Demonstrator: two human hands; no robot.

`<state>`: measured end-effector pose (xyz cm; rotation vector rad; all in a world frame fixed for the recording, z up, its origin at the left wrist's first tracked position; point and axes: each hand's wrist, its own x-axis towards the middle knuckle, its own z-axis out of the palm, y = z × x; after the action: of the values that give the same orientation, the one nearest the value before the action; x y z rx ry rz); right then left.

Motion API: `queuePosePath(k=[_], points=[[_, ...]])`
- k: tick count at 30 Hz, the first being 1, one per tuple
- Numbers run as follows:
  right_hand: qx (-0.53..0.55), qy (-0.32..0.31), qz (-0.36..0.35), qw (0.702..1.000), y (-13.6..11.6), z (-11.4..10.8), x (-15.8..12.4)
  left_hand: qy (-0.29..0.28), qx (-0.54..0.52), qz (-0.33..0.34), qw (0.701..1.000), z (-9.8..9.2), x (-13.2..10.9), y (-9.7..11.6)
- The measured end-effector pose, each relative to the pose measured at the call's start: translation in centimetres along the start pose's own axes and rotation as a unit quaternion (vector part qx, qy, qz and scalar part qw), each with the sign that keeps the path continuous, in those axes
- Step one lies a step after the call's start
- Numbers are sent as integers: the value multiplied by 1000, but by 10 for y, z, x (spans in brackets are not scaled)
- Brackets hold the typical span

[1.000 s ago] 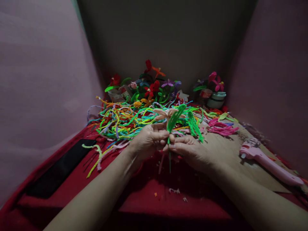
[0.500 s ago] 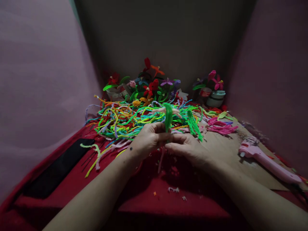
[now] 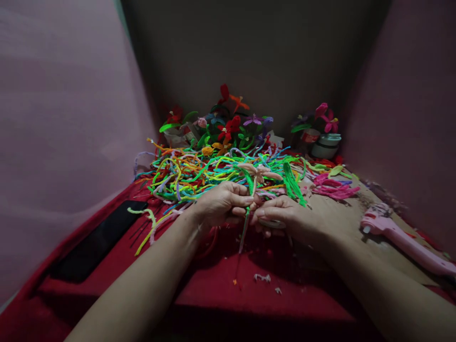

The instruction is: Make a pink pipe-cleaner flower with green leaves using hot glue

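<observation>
My left hand pinches the stem of a pipe-cleaner flower with pale pink petals and a bright green leaf. The flower stands upright above my fingers, and its thin stem slants down below them. My right hand is closed beside the stem, its fingertips close to my left fingers. In the right hand lies a pale, ring-shaped roll that looks like tape, partly covered by the fingers. Behind both hands spreads a tangled heap of coloured pipe cleaners.
Right of the heap is a green pipe-cleaner bundle. A pink glue gun rests on brown cardboard. A black phone lies left on the red cloth. Finished flowers and a lidded jar stand behind.
The flower has turned, so its pink petals now face up in front of the green leaf. The right fingers have shifted, and the pale roll shows in them. The view has swung slightly left.
</observation>
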<state>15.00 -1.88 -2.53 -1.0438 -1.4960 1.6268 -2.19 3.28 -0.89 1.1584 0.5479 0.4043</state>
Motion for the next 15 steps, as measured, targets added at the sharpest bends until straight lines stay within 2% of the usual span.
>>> queuePosePath(k=[8,15], points=[[-19,41,-32,998,5,-1,2,49,17,22,998,-5,4,-3],[-25,115,15,993,4,2,6,70,63,10,995,-4,8,-8]])
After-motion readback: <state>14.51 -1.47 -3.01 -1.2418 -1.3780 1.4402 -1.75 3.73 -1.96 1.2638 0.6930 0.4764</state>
